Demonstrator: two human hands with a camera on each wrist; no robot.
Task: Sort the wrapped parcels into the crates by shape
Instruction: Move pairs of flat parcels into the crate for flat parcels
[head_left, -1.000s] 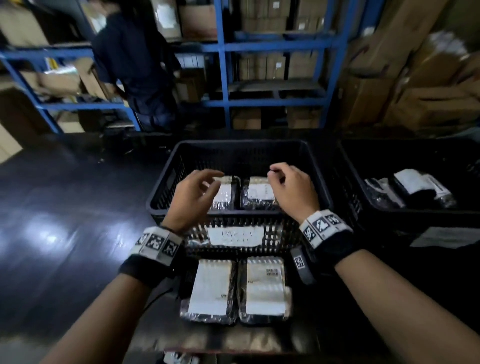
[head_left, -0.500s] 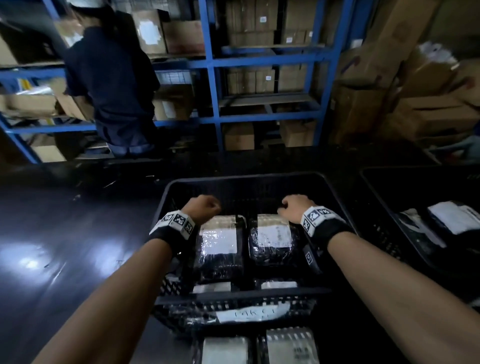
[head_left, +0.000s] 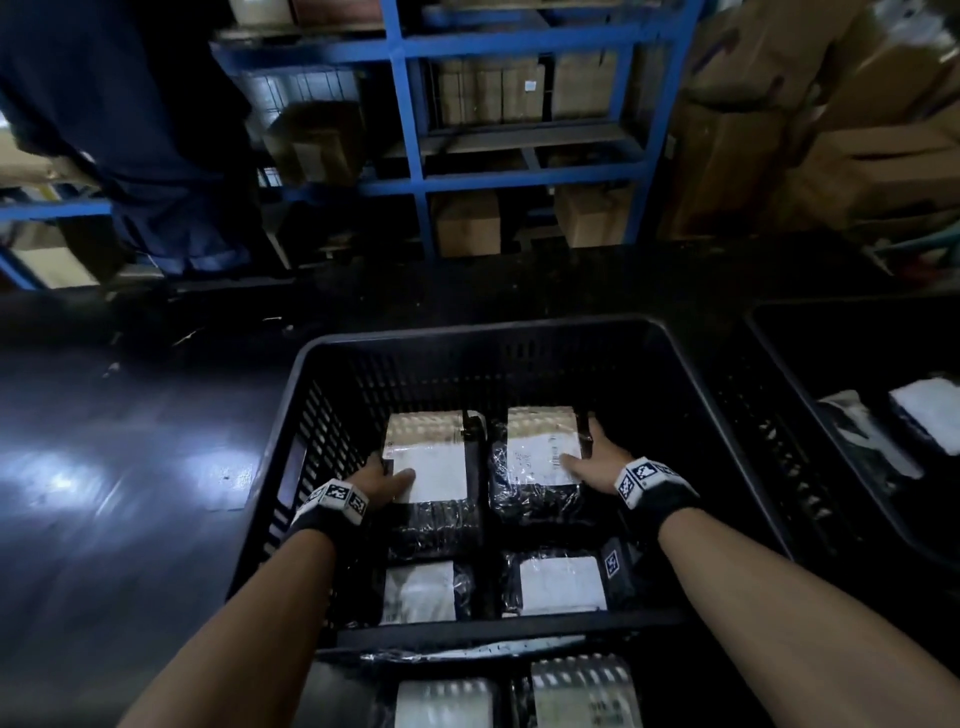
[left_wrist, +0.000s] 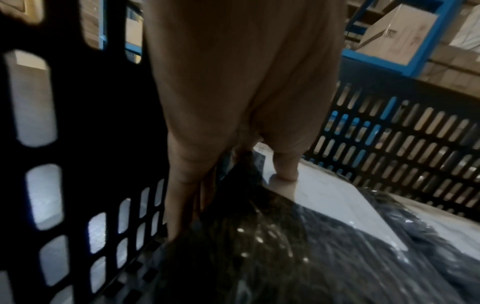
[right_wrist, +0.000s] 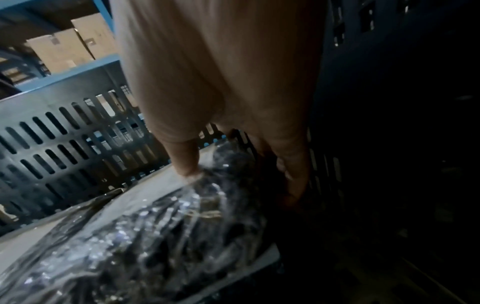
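Two flat rectangular parcels in black film with white labels lie side by side inside the black slatted crate (head_left: 483, 330). My left hand (head_left: 382, 480) grips the left parcel (head_left: 434, 457) by its left edge, thumb on the label. My right hand (head_left: 597, 462) grips the right parcel (head_left: 540, 452) by its right edge, thumb on top. In the left wrist view my left hand (left_wrist: 228, 207) has its thumb (left_wrist: 284, 168) on the parcel (left_wrist: 311, 246) and its fingers down the side. The right wrist view shows my right hand (right_wrist: 240, 179) clamping its parcel (right_wrist: 155, 226) the same way.
Two more parcels (head_left: 421, 592) (head_left: 563, 584) lie at the crate's near end; two others (head_left: 444, 704) (head_left: 582, 693) lie on the dark table in front. A second black crate (head_left: 810, 457) at right holds parcels (head_left: 924, 415). A person (head_left: 130, 130) stands by blue shelving (head_left: 410, 156).
Both hands have carried the two parcels from above the crate's near rim down into the crate, behind the two at its near end. My grips have shifted to the parcels' outer edges.
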